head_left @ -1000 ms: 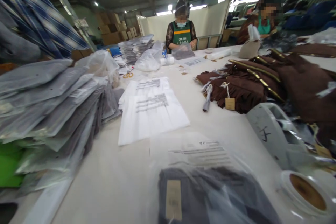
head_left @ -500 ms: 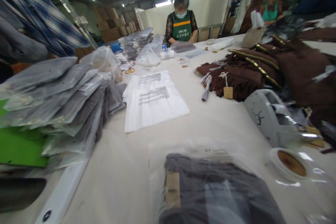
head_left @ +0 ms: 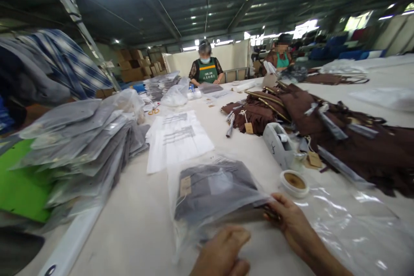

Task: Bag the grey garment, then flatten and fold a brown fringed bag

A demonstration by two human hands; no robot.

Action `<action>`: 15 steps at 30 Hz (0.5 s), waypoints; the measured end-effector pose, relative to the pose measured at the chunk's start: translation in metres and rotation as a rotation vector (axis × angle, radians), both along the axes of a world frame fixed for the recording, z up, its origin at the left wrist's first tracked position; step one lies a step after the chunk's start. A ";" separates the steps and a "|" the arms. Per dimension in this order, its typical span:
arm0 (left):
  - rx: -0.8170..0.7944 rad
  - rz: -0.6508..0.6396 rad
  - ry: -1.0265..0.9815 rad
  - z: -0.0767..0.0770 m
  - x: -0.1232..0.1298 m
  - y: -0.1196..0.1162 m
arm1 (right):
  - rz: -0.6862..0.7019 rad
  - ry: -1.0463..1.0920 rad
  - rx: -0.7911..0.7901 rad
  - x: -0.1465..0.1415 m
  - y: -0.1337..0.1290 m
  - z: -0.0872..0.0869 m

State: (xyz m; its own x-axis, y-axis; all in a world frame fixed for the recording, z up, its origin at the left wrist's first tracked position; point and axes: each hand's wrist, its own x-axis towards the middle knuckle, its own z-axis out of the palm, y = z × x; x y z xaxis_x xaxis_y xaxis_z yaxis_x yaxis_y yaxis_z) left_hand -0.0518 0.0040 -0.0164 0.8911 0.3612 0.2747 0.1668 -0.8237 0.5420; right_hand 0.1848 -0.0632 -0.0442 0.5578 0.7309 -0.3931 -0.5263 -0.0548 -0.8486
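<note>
Bagged garment (head_left: pixel 211 189) under both hands on a long white counter (head_left: pixel 139 233).
Right hand (head_left: pixel 287 220) pinching the bag's near right corner, left hand (head_left: pixel 223 252) curled at its near edge. Tape roll (head_left: pixel 293 182) and grey dispenser (head_left: pixel 278 144) just right of the bag, brown garments (head_left: pixel 339 138) beyond; packed bags (head_left: pixel 80 142) stacked left, flat empty bags (head_left: pixel 176 138) ahead. Two people working at the far end.

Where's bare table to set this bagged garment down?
Bare white table lies between the leaning stack of bagged grey garments and the clear bag holding a grey garment. Right of it is crowded: tape roll, grey tape dispenser, brown fringed garments.
</note>
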 end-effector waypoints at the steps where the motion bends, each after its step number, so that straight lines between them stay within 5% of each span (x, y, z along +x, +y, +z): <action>1: 0.112 -0.049 -0.017 -0.005 0.023 -0.002 | 0.015 -0.006 0.014 -0.003 -0.002 0.000; 6: 0.433 0.021 -0.103 -0.026 0.089 0.004 | 0.080 -0.070 0.062 -0.011 -0.010 -0.003; 11: 0.638 0.065 -0.163 -0.030 0.095 0.007 | 0.113 -0.388 0.054 -0.002 -0.011 -0.008; 15: 0.734 0.220 -0.205 -0.027 0.098 0.003 | 0.100 -0.598 0.006 0.009 -0.011 -0.012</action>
State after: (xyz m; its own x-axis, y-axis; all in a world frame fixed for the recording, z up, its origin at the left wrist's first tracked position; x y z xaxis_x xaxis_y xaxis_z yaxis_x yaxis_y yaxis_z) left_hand 0.0465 0.0074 -0.0436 0.7260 0.1861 0.6620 0.3229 -0.9422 -0.0892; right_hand 0.1936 -0.0738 -0.0559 0.6089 0.7927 -0.0284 0.0495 -0.0737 -0.9961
